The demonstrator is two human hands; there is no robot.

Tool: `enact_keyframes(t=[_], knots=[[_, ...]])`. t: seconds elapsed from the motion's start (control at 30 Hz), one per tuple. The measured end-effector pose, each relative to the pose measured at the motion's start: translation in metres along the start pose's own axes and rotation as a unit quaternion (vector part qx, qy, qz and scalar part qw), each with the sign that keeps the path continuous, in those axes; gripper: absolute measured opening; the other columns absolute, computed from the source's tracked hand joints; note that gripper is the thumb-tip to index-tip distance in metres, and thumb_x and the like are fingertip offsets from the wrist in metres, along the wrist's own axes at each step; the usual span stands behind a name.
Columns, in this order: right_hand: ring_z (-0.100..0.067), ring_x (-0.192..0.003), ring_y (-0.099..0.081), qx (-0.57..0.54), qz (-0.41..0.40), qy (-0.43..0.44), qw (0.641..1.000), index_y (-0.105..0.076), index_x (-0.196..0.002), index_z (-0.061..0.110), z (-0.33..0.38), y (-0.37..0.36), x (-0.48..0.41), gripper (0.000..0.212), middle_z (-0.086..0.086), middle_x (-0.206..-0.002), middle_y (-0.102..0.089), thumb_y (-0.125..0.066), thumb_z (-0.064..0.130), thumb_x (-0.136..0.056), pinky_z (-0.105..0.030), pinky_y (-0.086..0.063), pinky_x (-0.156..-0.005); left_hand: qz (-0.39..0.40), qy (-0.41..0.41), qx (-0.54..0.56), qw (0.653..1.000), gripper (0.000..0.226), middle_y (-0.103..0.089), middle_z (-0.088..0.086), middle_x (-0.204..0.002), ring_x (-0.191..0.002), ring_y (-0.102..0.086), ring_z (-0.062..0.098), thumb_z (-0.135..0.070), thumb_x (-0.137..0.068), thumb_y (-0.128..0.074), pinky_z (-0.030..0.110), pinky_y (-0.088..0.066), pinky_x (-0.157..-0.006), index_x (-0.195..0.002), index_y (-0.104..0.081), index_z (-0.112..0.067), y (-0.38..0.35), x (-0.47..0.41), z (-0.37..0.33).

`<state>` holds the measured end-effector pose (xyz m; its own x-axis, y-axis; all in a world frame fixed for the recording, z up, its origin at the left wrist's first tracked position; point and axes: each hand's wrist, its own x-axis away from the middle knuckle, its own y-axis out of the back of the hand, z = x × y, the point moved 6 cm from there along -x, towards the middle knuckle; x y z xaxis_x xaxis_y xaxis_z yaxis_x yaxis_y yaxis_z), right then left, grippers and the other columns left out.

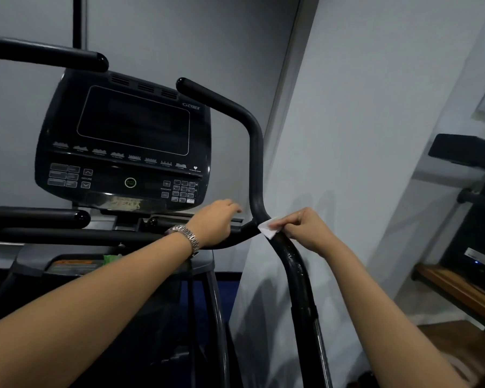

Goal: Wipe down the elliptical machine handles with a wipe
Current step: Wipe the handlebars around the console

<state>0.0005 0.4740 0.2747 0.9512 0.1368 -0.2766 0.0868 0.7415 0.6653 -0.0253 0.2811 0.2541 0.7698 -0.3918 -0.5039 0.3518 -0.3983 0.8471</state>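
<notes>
The black elliptical's right moving handle [256, 152] rises from bottom right, bends at mid-height and ends in a capped tip near the console. My right hand [305, 229] pinches a small white wipe [268, 228] against that handle just below the bend. The tube below the wipe looks wet and shiny. My left hand [214, 222], with a metal watch at the wrist, is closed over the fixed crossbar [95, 235] where it meets the handle. The left moving handle [45, 56] crosses the top left.
The dark console [129, 141] with screen and keypad sits behind the handles. A short inner grip [39, 217] lies at left. A white wall stands close on the right, with another black machine [471, 197] and a wooden step [459, 292] beyond it.
</notes>
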Motion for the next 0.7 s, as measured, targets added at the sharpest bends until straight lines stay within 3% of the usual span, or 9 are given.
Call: enact_keyframes(t=[0.1, 0.17, 0.27, 0.43, 0.57, 0.63, 0.7], knots=[[-0.014, -0.086, -0.069, -0.003, 0.015, 0.02, 1.0, -0.079, -0.088, 0.018, -0.004, -0.006, 0.004, 0.048, 0.0, -0.089, -0.076, -0.042, -0.01, -0.077, -0.025, -0.055, -0.083, 0.039, -0.062, 0.049, 0.996, 0.052, -0.043, -0.003, -0.143, -0.127, -0.042, 0.016, -0.002, -0.09, -0.04, 0.037, -0.042, -0.101, -0.139, -0.042, -0.02, -0.009, -0.024, -0.026], [-0.013, -0.076, -0.066, -0.035, 0.034, 0.013, 0.999, -0.079, -0.086, 0.011, -0.008, 0.004, 0.008, 0.046, -0.006, -0.088, -0.076, -0.04, -0.012, -0.076, -0.024, -0.053, -0.077, 0.076, -0.074, 0.05, 0.993, 0.055, -0.04, -0.004, -0.146, -0.13, -0.039, 0.017, 0.0, -0.089, -0.038, 0.039, -0.04, -0.104, -0.141, -0.041, -0.02, -0.018, -0.036, -0.036], [-0.012, -0.066, -0.062, -0.081, 0.031, 0.001, 0.996, -0.077, -0.089, 0.003, -0.011, 0.013, 0.01, 0.042, -0.011, -0.082, -0.075, -0.041, -0.016, -0.078, -0.023, -0.054, -0.072, 0.114, -0.074, 0.052, 0.989, 0.054, -0.049, 0.0, -0.138, -0.121, -0.048, 0.02, 0.003, -0.086, -0.038, 0.035, -0.042, -0.099, -0.134, -0.05, -0.019, -0.026, -0.044, -0.042], [-0.011, -0.069, -0.059, -0.042, -0.006, 0.017, 0.999, -0.079, -0.087, 0.019, -0.016, 0.001, 0.013, 0.041, 0.003, -0.074, -0.074, -0.045, -0.003, -0.081, -0.026, -0.051, -0.076, 0.093, -0.081, 0.073, 0.99, 0.053, -0.054, 0.0, -0.132, -0.118, -0.051, 0.02, 0.006, -0.084, -0.042, 0.038, -0.042, -0.1, -0.128, -0.056, -0.019, -0.027, -0.043, -0.042], [-0.024, -0.092, -0.069, -0.086, 0.018, 0.031, 0.996, -0.078, -0.081, 0.003, -0.015, 0.013, 0.031, 0.036, -0.01, -0.089, -0.075, -0.044, -0.008, -0.081, -0.034, -0.054, -0.087, 0.081, -0.079, 0.062, 0.992, 0.053, -0.051, 0.001, -0.136, -0.121, -0.05, 0.021, 0.005, -0.085, -0.042, 0.035, -0.04, -0.102, -0.131, -0.053, -0.018, -0.03, -0.04, -0.043], [-0.025, -0.083, -0.07, -0.094, -0.001, 0.024, 0.995, -0.077, -0.079, -0.001, -0.016, 0.016, 0.028, 0.032, -0.01, -0.083, -0.075, -0.045, -0.007, -0.081, -0.035, -0.056, -0.084, 0.075, -0.077, 0.061, 0.992, 0.052, -0.05, 0.001, -0.136, -0.121, -0.049, 0.021, 0.004, -0.086, -0.042, 0.035, -0.04, -0.102, -0.132, -0.052, -0.017, -0.03, -0.04, -0.044], [-0.018, -0.062, -0.058, -0.058, -0.017, 0.034, 0.998, -0.078, -0.074, 0.007, -0.012, 0.009, 0.024, 0.029, -0.011, -0.065, -0.07, -0.05, 0.01, -0.076, -0.035, -0.051, -0.071, 0.075, -0.075, 0.06, 0.993, 0.051, -0.05, 0.002, -0.137, -0.121, -0.049, 0.023, 0.003, -0.086, -0.043, 0.037, -0.04, -0.102, -0.132, -0.051, -0.017, -0.03, -0.039, -0.045]])
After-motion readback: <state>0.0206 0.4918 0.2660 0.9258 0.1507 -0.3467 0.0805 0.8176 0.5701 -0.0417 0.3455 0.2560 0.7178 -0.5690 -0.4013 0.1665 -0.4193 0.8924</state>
